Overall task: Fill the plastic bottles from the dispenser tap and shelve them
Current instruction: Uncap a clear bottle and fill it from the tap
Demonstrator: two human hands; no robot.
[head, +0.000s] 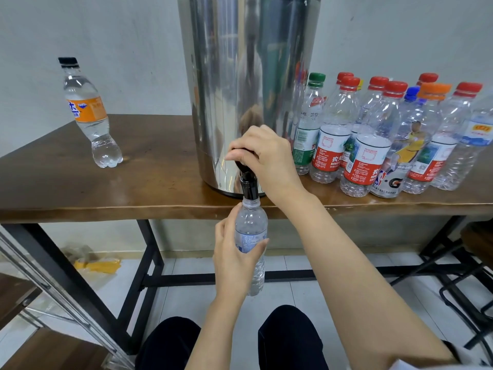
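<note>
Even indoor light, sharp, wide-angle edge bowing

The person wears dark, near-black cloth trousers (pixel 290 340) covering both knees and a white sleeve (pixel 432 366) glimpsed at the lower right corner, while the forearms, the left hand (pixel 234 263) and the right hand (pixel 266 156) are bare.

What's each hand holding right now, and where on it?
Left hand holds the uncapped bottle around its labelled middle, mouth at the tap. Right hand grips the tap's black handle.
</note>
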